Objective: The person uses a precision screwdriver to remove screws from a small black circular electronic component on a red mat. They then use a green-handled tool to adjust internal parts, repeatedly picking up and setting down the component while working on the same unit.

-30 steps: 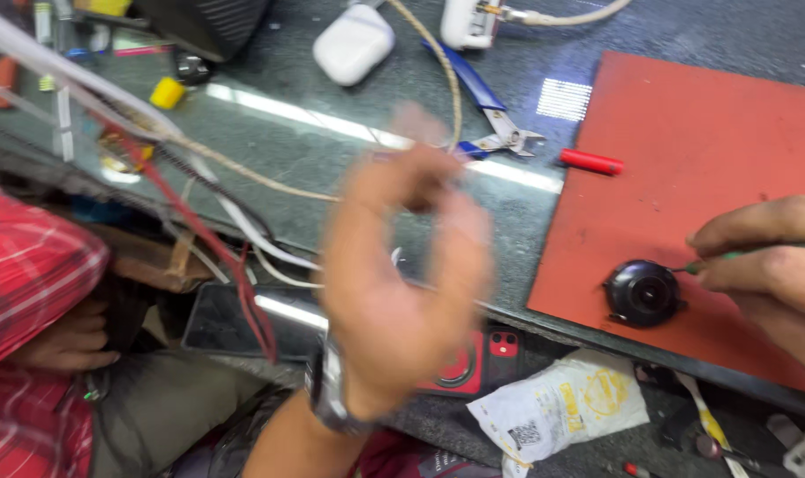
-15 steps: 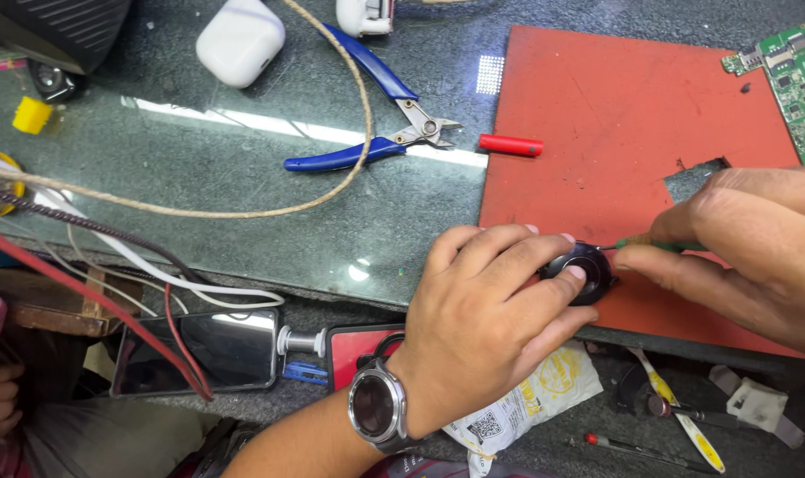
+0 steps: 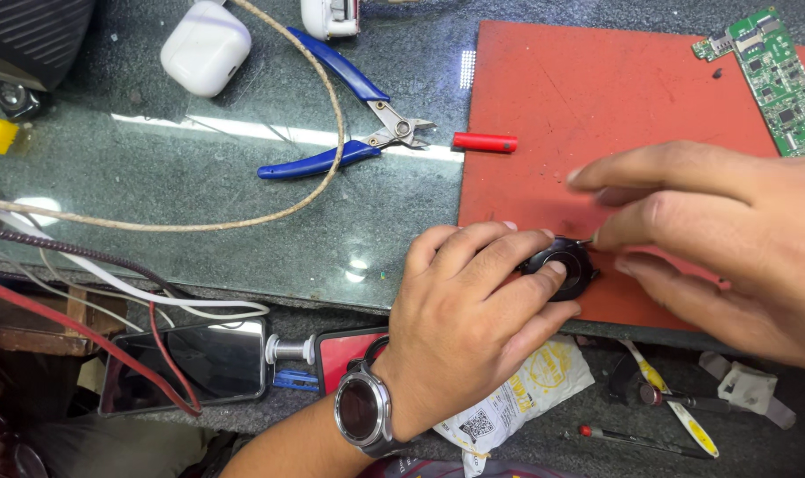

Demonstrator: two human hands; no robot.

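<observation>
A: While the left hand (image 3: 473,310) lies nearest to the camera, what do its fingers do?

B: They are curled and pressed together over the near-left side of a small round black part (image 3: 564,267), which sits near the front edge of the red mat (image 3: 553,106). A wristwatch (image 3: 363,409) is on that wrist. Half a second ago the hand gripped the part in almost the same way; one second ago it was raised in the air and blurred, away from the part.

A: And the right hand (image 3: 712,239)?

B: It comes from the right. Thumb and forefinger are pinched on a thin tool whose tip touches the right side of the part; the other fingers are spread out above. The tool itself is almost hidden, so its kind cannot be told. In the earlier frames this hand was already at the part.

A: Which way does the part point?

B: It is round, so no long axis is visible; its flat face looks up.

A: Farther away?

B: Blue-handled pliers (image 3: 349,115) lie on the dark glass table (image 3: 243,177), jaws toward the mat, near a small red cylinder (image 3: 484,142). Beyond them are a white earbud case (image 3: 205,59) and, at the far right corner, a green circuit board (image 3: 770,75). These looked the same half a second ago.
</observation>
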